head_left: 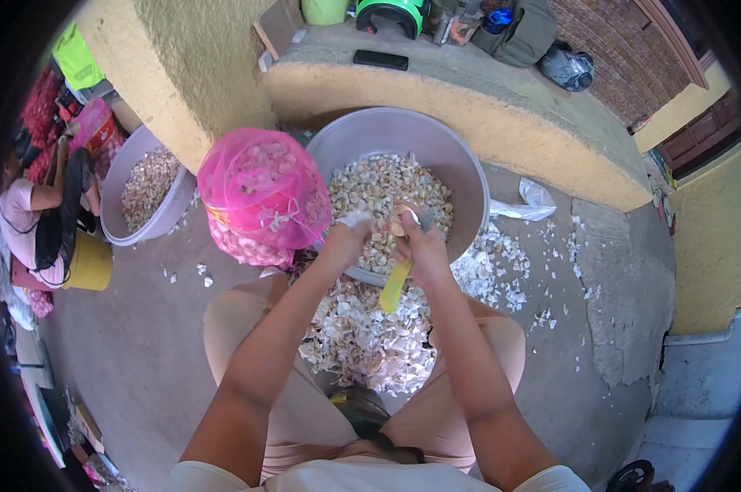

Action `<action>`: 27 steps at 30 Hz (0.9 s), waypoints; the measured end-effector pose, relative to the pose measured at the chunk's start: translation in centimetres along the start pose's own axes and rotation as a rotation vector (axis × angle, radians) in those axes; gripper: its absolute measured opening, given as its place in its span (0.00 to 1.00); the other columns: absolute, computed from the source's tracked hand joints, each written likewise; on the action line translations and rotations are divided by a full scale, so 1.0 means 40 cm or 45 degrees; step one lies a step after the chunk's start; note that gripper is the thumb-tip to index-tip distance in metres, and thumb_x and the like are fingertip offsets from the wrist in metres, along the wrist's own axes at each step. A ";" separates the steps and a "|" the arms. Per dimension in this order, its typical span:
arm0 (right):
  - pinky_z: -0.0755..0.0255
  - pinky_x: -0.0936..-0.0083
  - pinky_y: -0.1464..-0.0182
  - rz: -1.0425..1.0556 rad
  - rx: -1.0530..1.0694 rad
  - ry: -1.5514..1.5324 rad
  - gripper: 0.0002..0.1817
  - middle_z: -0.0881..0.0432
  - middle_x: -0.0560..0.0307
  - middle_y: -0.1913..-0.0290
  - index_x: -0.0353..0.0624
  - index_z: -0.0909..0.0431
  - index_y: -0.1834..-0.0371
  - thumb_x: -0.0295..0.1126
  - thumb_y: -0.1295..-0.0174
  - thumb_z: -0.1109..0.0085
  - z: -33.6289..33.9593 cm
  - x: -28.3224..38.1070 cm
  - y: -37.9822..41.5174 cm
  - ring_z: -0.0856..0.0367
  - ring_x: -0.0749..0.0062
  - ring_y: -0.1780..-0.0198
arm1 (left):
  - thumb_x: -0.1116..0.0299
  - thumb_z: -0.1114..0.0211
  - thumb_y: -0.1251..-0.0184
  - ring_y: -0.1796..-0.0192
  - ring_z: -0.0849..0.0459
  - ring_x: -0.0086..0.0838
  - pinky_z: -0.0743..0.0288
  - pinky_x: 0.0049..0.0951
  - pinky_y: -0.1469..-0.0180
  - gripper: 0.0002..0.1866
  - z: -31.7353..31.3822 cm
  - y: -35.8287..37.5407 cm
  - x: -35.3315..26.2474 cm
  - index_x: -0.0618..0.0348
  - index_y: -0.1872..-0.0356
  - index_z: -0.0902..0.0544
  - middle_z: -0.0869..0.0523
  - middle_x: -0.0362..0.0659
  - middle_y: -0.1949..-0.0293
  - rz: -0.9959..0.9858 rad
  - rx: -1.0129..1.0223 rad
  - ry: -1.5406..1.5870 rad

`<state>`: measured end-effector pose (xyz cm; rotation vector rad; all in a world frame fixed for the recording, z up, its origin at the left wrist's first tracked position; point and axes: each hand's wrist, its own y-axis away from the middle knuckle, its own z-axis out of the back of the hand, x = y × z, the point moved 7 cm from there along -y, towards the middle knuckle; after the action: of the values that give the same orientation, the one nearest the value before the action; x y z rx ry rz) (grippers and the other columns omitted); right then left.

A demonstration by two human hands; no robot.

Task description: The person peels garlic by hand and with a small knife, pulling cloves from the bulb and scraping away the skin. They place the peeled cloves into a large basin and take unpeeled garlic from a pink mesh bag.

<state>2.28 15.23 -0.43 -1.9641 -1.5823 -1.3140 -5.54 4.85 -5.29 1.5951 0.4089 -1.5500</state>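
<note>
Both my hands are over the near part of a large grey tub (475, 176) holding many garlic cloves (391, 184). My left hand (347, 242) is closed, with a whitish, blurred bit of garlic skin (355, 218) at its fingertips. My right hand (426, 252) grips a knife (395, 287) by its yellow handle, which sticks out below the fist. A pale brown, rounded piece, apparently garlic, (400, 220) shows at the right fingertips. The fingers partly hide it and the blade. A small gap separates the hands.
Loose garlic skins (370, 336) heap between my knees and scatter rightward. A pink mesh bag of garlic (264, 193) stands left of the tub. Behind is a curved ledge (469, 107) with a phone (380, 60) and helmet. Another person (47, 197) sits left by a second tub (112, 197).
</note>
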 end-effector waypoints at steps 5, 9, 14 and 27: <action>0.45 0.88 0.83 -0.018 -0.106 0.206 0.16 0.24 0.56 0.72 0.41 0.33 0.54 0.38 0.41 0.46 0.053 0.021 -0.012 0.45 0.87 0.86 | 0.59 0.46 0.47 0.64 0.19 0.44 0.27 0.41 0.61 0.18 -0.082 0.073 0.080 0.65 0.66 0.21 0.19 0.54 0.69 -0.020 0.508 -1.296; 0.45 0.89 0.84 -0.017 -0.204 0.217 0.16 0.24 0.56 0.73 0.40 0.32 0.57 0.36 0.44 0.42 0.066 0.023 -0.009 0.45 0.88 0.87 | 0.57 0.45 0.49 0.62 0.19 0.44 0.27 0.41 0.59 0.19 -0.127 0.105 0.160 0.64 0.66 0.20 0.18 0.54 0.66 0.042 0.836 -1.500; 0.38 0.84 0.80 0.138 -0.239 0.741 0.19 0.24 0.56 0.73 0.38 0.29 0.59 0.37 0.49 0.37 0.064 0.051 0.000 0.36 0.84 0.83 | 0.46 0.44 0.48 0.59 0.20 0.43 0.28 0.40 0.56 0.29 -0.135 0.153 0.123 0.61 0.54 0.24 0.21 0.53 0.58 0.060 1.046 -1.474; 0.29 0.72 0.63 0.368 -0.014 1.523 0.19 0.20 0.47 0.67 0.35 0.25 0.63 0.35 0.56 0.35 0.004 0.039 0.018 0.21 0.61 0.67 | 0.62 0.37 0.46 0.65 0.20 0.22 0.26 0.20 0.74 0.16 -0.047 0.042 -0.066 0.61 0.60 0.24 0.19 0.41 0.66 -0.102 0.259 0.230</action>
<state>2.97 16.04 0.93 -0.9157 -0.6587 -1.7967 -3.53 6.13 -2.51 1.9058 0.4283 -1.5523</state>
